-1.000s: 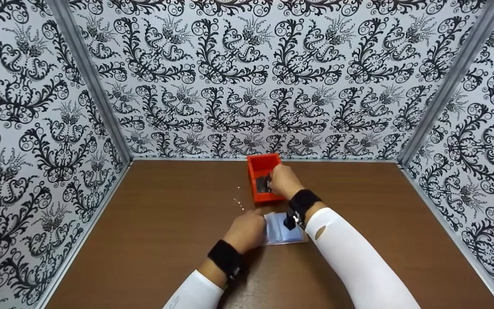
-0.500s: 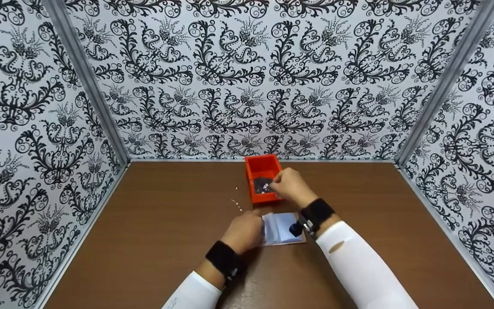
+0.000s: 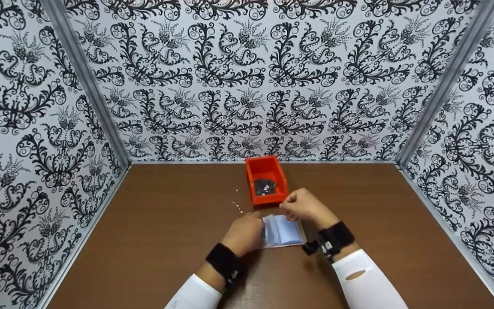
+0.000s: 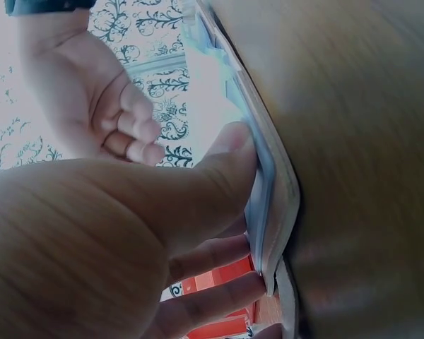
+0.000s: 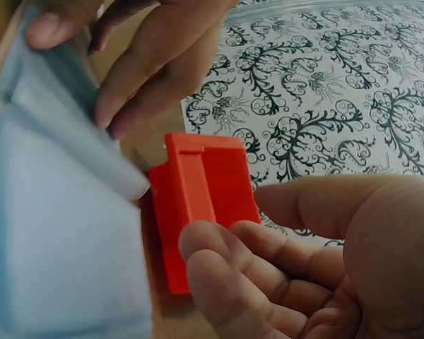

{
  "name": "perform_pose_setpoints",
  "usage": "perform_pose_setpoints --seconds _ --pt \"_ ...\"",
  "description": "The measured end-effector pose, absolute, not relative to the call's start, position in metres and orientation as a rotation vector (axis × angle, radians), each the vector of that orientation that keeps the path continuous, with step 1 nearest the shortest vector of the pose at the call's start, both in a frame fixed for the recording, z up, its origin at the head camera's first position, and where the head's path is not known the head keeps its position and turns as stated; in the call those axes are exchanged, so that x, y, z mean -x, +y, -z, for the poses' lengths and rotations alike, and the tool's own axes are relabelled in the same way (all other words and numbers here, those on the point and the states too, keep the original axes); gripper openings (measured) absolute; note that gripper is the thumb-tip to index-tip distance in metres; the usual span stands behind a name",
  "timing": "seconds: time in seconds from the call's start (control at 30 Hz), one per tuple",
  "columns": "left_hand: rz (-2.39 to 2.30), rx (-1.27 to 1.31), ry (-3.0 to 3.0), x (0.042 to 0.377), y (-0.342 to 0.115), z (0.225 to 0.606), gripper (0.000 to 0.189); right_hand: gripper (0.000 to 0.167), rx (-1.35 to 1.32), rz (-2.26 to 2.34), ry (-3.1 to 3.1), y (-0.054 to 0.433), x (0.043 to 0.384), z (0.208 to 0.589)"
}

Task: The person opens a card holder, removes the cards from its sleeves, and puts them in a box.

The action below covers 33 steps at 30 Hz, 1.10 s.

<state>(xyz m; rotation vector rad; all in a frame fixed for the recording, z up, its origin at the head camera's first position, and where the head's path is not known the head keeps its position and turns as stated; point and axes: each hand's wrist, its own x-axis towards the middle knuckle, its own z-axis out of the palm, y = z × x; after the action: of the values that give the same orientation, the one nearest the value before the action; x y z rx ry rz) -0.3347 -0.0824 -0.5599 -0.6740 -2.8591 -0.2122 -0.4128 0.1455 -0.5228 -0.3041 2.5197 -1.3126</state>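
A small card holder (image 3: 289, 231) with clear plastic sleeves lies spread on the table in the head view. My left hand (image 3: 243, 231) pinches its left side, the thumb (image 4: 230, 152) on the sleeves and fingers along the edge. My right hand (image 3: 305, 205) hovers over the holder's far right corner with fingers loosely curled. In the right wrist view, the thumb and fingertips (image 5: 212, 268) of that hand stand apart with nothing visible between them. Just beyond is a red bin (image 3: 268, 199) with dark flat pieces (image 3: 265, 187) bearing white marks in its near part.
Several tiny white bits (image 3: 238, 207) are scattered on the brown wooden table (image 3: 178, 223), left of the bin. Patterned walls (image 3: 247, 86) close off the back and both sides, with grey metal strips at the corners.
My right hand has come out of the bin and back toward me, to above the card holder, uncovering the dark pieces. The left hand has kept its grip on the holder.
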Motion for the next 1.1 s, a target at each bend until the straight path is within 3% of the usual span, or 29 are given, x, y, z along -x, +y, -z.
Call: perform_pose_setpoints --seconds 0.6,0.77,1.1 --pt "0.180 0.680 -2.899 0.338 -0.083 0.563 0.034 0.014 0.575 1.244 2.433 0.159 0.401 0.557" --pt "0.236 0.692 -2.921 0.339 -0.083 0.563 0.029 0.005 0.627 1.200 2.476 0.161 0.399 0.558" --pt "0.253 0.718 -2.968 0.341 -0.088 0.560 0.024 0.006 0.553 1.198 2.528 0.158 0.394 0.558"
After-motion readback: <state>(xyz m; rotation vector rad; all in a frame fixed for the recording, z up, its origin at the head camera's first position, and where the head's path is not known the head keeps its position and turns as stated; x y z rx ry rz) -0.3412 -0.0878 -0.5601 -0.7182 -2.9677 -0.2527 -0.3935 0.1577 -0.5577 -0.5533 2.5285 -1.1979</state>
